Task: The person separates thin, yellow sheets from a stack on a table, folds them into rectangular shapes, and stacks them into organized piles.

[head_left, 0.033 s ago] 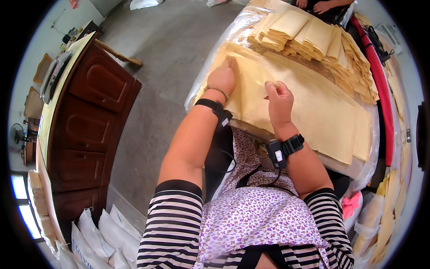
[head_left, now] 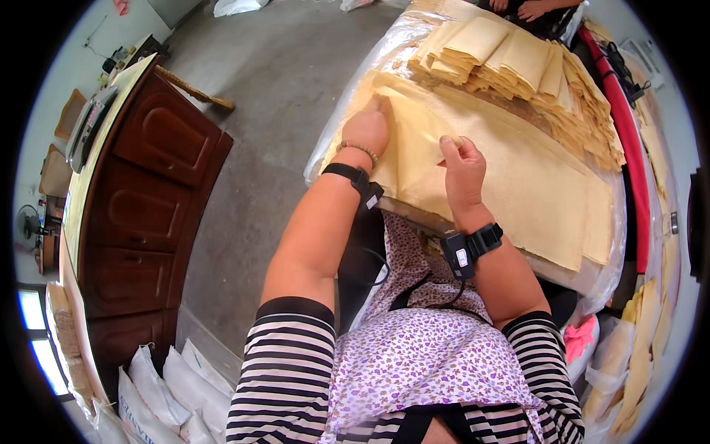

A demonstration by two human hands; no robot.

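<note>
A thin, cream-yellow sheet [head_left: 414, 122], which looks like tofu skin, lies partly raised on top of a spread of like sheets [head_left: 532, 185] at the table's near side. My right hand [head_left: 464, 166] is closed in a pinch on the sheet's edge, pulling a fold of it up a little. On the sheet's left part rests my left hand [head_left: 367, 127], its fingers stretched forward against the surface; some of them are hidden behind the hand. A beaded bracelet [head_left: 359, 150] is on my left wrist, and black strapped devices sit on both forearms.
Folded stacks of yellow sheets [head_left: 510, 55] line the far side of the plastic-covered table [head_left: 347, 96]. Another person's hands [head_left: 531, 10] show at the far edge. A dark red wooden cabinet [head_left: 159, 133] stands left, with white sacks [head_left: 177, 377] at its foot.
My right hand has shifted very slightly, and the sheet's raised fold between the hands stands out a little more. My left hand stays in place.
</note>
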